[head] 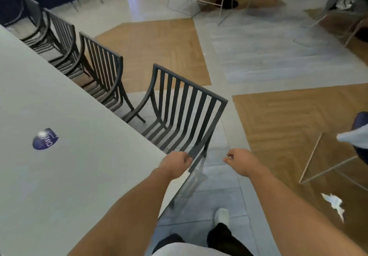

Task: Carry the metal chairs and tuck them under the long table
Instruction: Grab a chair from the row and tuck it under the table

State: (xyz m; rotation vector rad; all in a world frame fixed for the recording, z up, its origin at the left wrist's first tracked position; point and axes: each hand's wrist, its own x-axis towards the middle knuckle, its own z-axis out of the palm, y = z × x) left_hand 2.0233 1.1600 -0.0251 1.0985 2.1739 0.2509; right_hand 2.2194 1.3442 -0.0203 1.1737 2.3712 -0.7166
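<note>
Left hand (177,161) grips the dark slatted metal chair (185,112) beside the long pale table (59,136); right hand (240,161), just beside it, is loosely curled, holding nothing.

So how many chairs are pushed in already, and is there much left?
Two dark metal chairs, one and another further along, already sit tucked against the long table. The nearest chair is in hand: the left hand grips its armrest, and its seat is only partly under. The right hand holds nothing.

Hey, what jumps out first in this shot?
The nearest slatted metal chair, tilted at the corner of the long table, with the left hand gripping its frame. The right hand hangs free beside it. More chairs sit tucked along the table's edge.
</note>
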